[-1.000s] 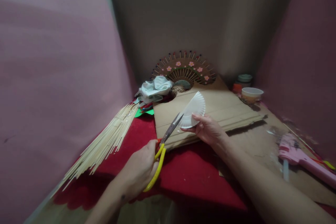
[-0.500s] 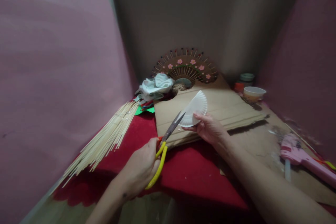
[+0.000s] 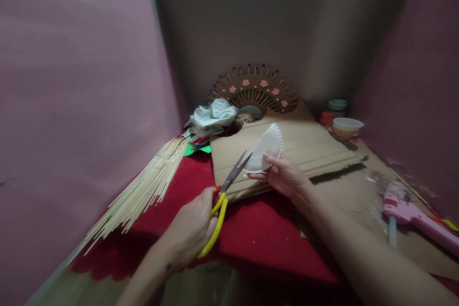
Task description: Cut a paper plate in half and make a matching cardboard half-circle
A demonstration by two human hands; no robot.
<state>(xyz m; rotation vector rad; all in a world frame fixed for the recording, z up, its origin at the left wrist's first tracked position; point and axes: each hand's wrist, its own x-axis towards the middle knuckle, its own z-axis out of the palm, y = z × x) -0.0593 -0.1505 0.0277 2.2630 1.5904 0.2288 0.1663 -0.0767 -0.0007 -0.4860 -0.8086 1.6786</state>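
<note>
My left hand is closed round the handles of scissors with yellow grips and a bit of orange. Their dark blades point up and to the right, slightly parted, with the tips at the lower left edge of a white paper piece. That piece is a half-round with a fluted rim, like a folded cupcake liner. My right hand pinches it at the lower right, thumb on top and fingers partly hidden behind. Both hands are raised over the near edge of the brown cardboard.
Thin bamboo sticks lie bundled at the left on a red cloth. A decorated fan, a pale crumpled cloth and a twine ball sit at the back. To the right are a white-rimmed bowl and a pink glue gun.
The scissor blades have closed slightly, and their tips sit a touch further left and lower. The paper piece and both hands have barely moved.
</note>
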